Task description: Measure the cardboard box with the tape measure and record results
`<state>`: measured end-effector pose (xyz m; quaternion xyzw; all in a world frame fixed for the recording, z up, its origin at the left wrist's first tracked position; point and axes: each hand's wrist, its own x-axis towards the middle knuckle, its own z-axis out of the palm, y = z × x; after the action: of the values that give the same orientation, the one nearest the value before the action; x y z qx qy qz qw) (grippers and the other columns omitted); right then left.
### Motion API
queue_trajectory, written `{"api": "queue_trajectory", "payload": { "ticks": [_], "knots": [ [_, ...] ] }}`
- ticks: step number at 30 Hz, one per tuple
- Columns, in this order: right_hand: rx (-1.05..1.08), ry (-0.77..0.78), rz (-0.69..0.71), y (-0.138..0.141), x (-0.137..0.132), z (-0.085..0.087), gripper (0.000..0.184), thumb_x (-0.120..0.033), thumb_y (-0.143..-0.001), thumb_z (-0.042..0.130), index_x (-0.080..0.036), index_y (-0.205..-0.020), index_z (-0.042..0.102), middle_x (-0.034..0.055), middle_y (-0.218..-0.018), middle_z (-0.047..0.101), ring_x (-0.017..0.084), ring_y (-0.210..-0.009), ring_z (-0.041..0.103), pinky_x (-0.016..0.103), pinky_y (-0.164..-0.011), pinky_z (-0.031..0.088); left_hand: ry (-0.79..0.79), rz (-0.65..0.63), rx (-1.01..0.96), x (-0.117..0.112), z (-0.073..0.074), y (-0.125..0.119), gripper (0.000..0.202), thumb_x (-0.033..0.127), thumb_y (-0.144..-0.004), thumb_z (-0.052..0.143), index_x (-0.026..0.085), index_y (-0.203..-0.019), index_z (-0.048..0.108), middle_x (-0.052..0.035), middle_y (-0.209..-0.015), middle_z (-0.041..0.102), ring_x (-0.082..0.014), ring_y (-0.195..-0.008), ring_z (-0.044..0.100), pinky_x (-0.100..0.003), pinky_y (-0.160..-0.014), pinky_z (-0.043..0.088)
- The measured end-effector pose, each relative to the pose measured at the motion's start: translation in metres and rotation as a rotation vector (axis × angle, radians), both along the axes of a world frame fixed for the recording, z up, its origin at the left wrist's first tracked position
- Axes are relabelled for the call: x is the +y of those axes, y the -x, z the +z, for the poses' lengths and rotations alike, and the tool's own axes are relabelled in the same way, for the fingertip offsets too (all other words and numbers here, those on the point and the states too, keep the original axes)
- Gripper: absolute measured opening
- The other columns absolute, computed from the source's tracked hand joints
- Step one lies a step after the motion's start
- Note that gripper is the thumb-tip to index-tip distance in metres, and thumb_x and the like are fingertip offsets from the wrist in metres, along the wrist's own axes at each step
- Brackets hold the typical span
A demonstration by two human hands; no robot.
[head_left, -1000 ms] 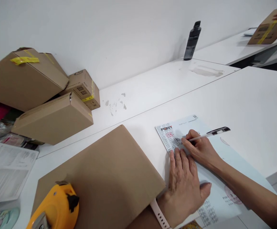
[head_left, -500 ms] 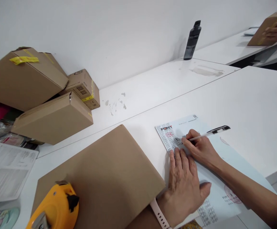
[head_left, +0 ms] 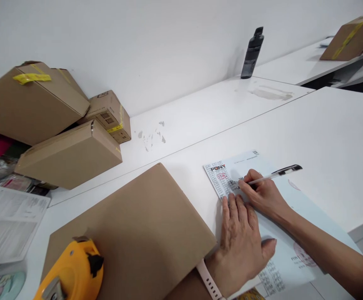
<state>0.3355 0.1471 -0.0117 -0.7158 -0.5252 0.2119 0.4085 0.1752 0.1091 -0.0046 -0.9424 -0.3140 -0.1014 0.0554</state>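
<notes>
My right hand [head_left: 263,196] is closed around a clear pen with a black cap end [head_left: 281,171], its tip hidden behind my fingers near the printed lines. Under it lies a pale blue printed paper [head_left: 306,216] with "PONY" lettering at its top left corner and a round red stamp lower down. Flat on the paper's left edge rests my left hand [head_left: 240,237], fingers stretched out and thumb apart, holding nothing. A pink wristband [head_left: 209,280] circles the left wrist. Beside that wrist is a brown cardboard box [head_left: 137,225], with a yellow tape measure [head_left: 75,271] on top.
Several cardboard boxes [head_left: 69,162] are piled at the left against the wall. Printed sheets [head_left: 9,225] lie at the left edge. A dark bottle [head_left: 252,54] stands at the back, and another taped box [head_left: 350,39] sits on the far right table.
At the far right, another person's hand has left the taped box, which has shifted slightly left. My hands, the pen and the paper look the same.
</notes>
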Motion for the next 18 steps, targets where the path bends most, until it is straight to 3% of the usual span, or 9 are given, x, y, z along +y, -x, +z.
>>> {"api": "queue_trajectory", "payload": {
  "ticks": [18],
  "knots": [
    [0.005,0.007,-0.027,0.0005,0.0,0.0011,0.022,-0.034,-0.087,0.056,-0.026,-0.07,0.044,-0.005,-0.054,0.047,0.014,-0.05,0.041,0.03,-0.049,0.033,0.012,-0.005,0.009,0.0,0.0011,0.0007,0.076,0.059,-0.103,0.032,-0.003,-0.144,0.047,-0.0253,-0.15,0.053,-0.0356,-0.147,0.041,-0.051,-0.122,0.035]
  ]
}}
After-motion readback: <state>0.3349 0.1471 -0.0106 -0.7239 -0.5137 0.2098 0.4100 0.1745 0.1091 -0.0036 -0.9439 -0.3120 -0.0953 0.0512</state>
